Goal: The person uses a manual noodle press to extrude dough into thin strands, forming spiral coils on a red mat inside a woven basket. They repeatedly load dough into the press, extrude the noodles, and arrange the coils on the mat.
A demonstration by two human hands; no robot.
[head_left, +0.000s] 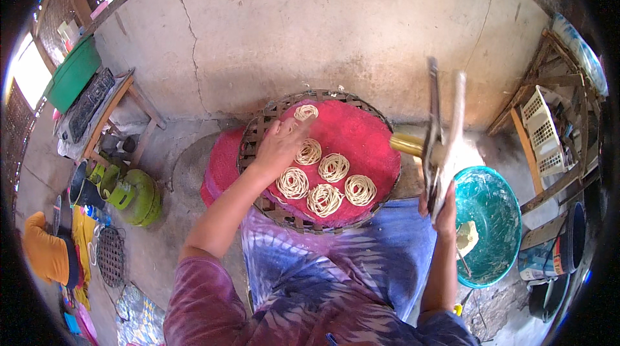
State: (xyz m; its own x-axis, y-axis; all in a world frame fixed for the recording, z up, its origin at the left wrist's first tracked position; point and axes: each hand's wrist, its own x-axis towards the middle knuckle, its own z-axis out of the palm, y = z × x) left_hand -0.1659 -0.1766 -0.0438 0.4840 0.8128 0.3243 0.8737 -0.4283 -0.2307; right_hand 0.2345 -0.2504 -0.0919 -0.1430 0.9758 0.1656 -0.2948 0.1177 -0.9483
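Note:
A dough press [436, 146] with two long handles and a brass-coloured cylinder is upright in my right hand [443, 214], fingers closed round its lower end. My left hand [279, 144] reaches over the red cloth [371, 133], fingers apart, fingertips beside the farthest coil of dough strands [305, 112]. Whether they touch it, I cannot tell. Several more pale coils lie nearer to me, among them a coil [334, 167] in the middle and a coil [360, 190] at the right. The cloth lines a round woven basket tray [250, 132] at my lap.
At my right stands a teal basin [494, 230] smeared with dough, a pale lump [466, 239] inside. A green gas cylinder [139, 199] and a wooden table [123, 104] are at the left. A cracked wall [290, 30] rises behind the tray; a wooden rack [562, 81] stands far right.

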